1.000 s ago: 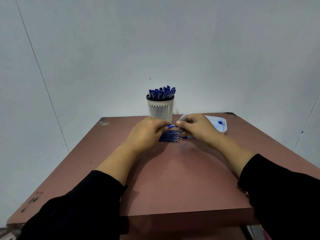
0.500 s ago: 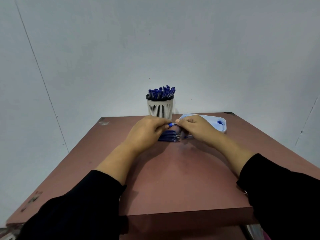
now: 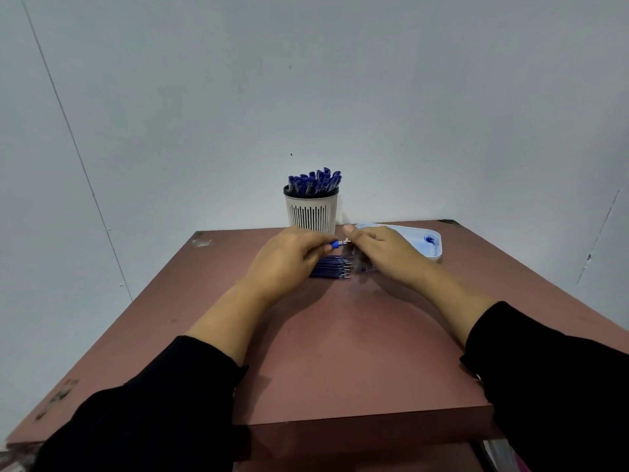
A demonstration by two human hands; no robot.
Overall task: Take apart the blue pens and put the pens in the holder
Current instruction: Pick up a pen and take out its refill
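Observation:
My left hand (image 3: 289,260) grips a blue pen (image 3: 336,245), only its short blue end showing past my fingers. My right hand (image 3: 381,253) pinches the metal tip of that pen from the right. Both hands hover over a row of several blue refills (image 3: 332,267) lying side by side on the brown table (image 3: 340,352). Behind them stands a white slotted holder (image 3: 311,212) with a black rim, filled with several blue pens (image 3: 315,182) standing upright.
A white tray (image 3: 417,238) with a blue ink smear sits at the table's back right, just behind my right hand. A grey wall rises directly behind the table. The table's front edge lies near my sleeves.
My hands have stayed over the refills. The pen's metal tip now shows between my two hands, which have drawn very slightly apart.

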